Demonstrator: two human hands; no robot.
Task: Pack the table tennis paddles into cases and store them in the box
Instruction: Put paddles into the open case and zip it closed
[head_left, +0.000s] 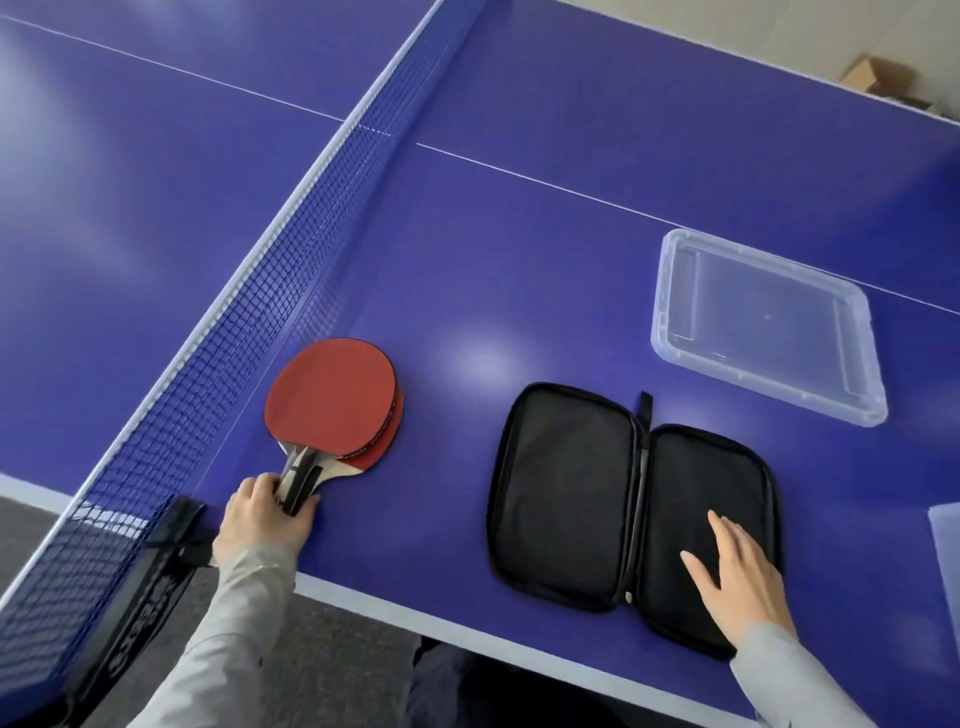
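Our left hand (262, 512) grips the stacked paddles' (332, 397) handles, our right hand (740, 577) rests flat on the open case (571, 488), the box (763, 322) lying beyond it.

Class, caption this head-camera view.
Left hand grips stacked paddles; right hand rests on open case near box.

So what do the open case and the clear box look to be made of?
The case looks like black woven fabric, matte; the lining shows a fine mesh-like texture and a zip edge runs round both halves. The box looks like clear, slightly frosted moulded plastic: the blue table shows through it, and its rim catches glossy highlights.
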